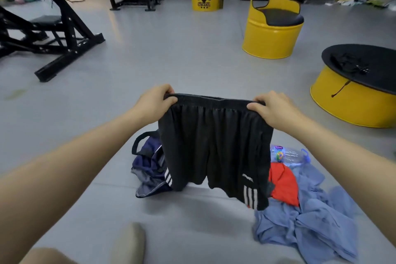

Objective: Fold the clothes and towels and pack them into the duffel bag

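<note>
Both hands are holding up a pair of black athletic shorts with white side stripes [216,148] by the elastic waistband, stretched flat between them in the air over the grey floor [171,60]. The left hand [155,103] is gripping the waistband's left corner, fingers curled over the top edge and thumb pressing the front, closed tight on the fabric. The right hand [271,108] is doing the same at the right corner, fingers hooked behind the band, thumb lying across the front. The shorts' legs are hanging down freely, the hems hovering just above the floor. Behind the shorts, lower left, a navy blue fabric duffel bag with black handles [147,165] is lying partly hidden, its opening facing the camera. To the right a crumpled light blue garment [317,221] is spreading on the floor, with an orange-red cloth [284,184] touching it and partly behind the shorts' right leg. A clear plastic water bottle [288,155] is lying just beyond the red cloth. Yellow drum-shaped seat with a black cushion [272,25] standing well apart in the background.
</note>
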A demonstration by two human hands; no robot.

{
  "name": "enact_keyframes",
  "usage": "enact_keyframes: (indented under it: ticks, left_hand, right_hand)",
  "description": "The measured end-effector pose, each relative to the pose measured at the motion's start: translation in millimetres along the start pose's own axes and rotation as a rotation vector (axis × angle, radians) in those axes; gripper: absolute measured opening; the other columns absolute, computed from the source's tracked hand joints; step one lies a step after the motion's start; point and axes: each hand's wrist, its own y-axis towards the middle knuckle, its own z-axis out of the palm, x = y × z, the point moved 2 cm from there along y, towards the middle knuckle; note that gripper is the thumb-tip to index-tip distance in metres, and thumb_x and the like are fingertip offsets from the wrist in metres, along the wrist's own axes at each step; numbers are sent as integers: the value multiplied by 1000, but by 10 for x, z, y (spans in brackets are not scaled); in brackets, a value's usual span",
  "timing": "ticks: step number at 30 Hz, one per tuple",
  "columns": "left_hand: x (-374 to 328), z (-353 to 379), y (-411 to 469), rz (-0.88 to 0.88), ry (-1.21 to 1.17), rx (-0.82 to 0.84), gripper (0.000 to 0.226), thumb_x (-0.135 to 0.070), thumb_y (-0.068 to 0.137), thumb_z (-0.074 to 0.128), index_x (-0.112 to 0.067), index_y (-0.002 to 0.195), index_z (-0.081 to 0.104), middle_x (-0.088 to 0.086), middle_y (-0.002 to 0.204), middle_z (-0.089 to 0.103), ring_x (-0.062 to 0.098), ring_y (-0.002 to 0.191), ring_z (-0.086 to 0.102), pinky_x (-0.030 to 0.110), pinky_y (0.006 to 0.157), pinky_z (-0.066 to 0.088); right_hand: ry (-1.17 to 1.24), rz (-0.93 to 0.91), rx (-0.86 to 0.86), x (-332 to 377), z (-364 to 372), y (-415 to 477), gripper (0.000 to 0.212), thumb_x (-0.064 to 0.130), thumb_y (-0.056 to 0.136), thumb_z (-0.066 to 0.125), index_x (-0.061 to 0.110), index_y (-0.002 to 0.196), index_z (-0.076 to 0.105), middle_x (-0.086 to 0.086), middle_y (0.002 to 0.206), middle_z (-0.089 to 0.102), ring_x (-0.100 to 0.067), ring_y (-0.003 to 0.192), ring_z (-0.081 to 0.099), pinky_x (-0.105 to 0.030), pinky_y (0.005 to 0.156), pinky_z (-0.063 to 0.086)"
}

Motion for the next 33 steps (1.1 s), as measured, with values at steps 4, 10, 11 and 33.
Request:
enact_keyframes:
  ticks: [4,10,11,33]
  left_hand:
    - [-41,193,-82,-151,-315,40,16,-34,92,58,-18,93,59,5,87,67,27,81,63,44,81,56]
    - [-452,668,-451,-188,-593,29,10,-35,92,60,-26,89,55,-6,81,60,21,77,59,39,68,53]
    - [-525,730,-509,-174,-593,20,11,-36,91,60,-27,92,55,-8,82,59,19,78,59,41,72,52]
    - [-543,289,-554,378,-27,273,66,-33,86,77,-29,144,45,-5,138,58,16,127,51,34,107,40]
  right_hand:
    - [206,159,77,153,210,38,37,28,95,54,-1,72,55,-11,58,54,-36,65,60,-38,63,48]
    - [655,293,160,594,508,-93,26,26,89,57,3,79,63,-7,71,71,-30,65,73,-49,68,62]
    - [692,298,174,665,554,-115,26,27,90,57,4,83,65,-9,77,72,-30,69,74,-49,68,63]
    - [452,-234,317,533,321,-352,28,37,76,56,42,100,70,8,93,73,-18,93,67,-47,88,52]
